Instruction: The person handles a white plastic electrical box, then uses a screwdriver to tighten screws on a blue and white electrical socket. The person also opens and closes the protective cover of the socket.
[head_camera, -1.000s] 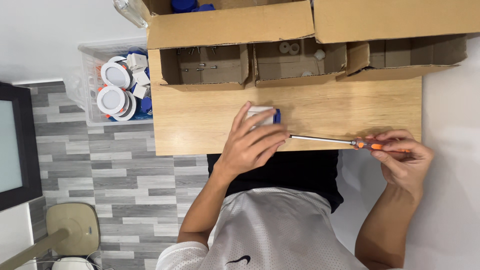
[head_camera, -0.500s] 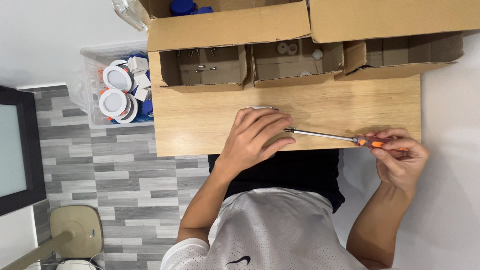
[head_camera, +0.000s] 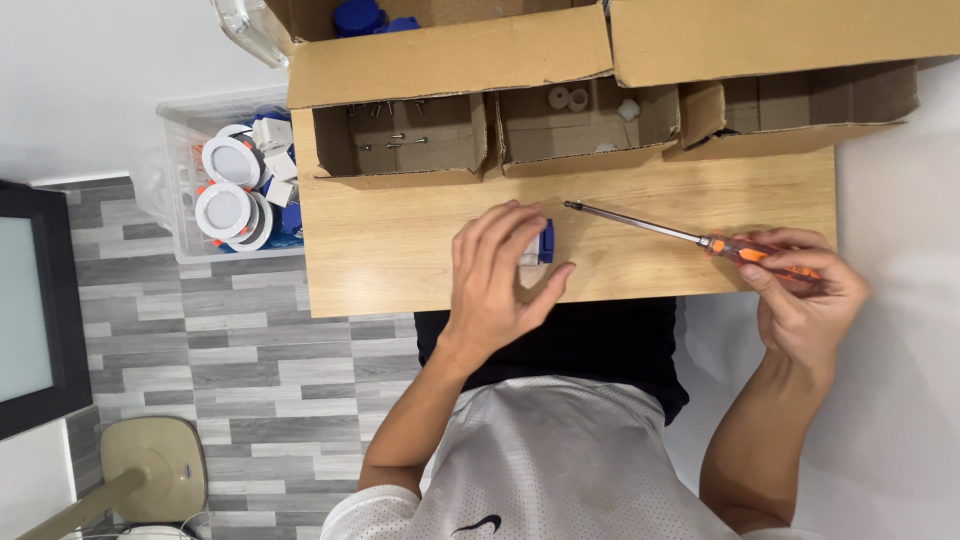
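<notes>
The left hand (head_camera: 497, 272) cups a small white and blue plastic block (head_camera: 540, 243) mid-way along the pale wooden worktop (head_camera: 400, 250), mostly hiding it. The right hand (head_camera: 800, 290) clenches an orange-handled screwdriver (head_camera: 690, 236) near the worktop's right edge, its shaft crossing bare wood.

Screwdriver (head_camera: 700, 238) handle orange; block (head_camera: 540, 243) white-blue; tabletop (head_camera: 400, 240) light wood; floor (head_camera: 200, 330) grey striped planks.

Brown cardboard boxes (head_camera: 450, 60) along table's far edge; dark screen (head_camera: 30, 310) left.
</notes>
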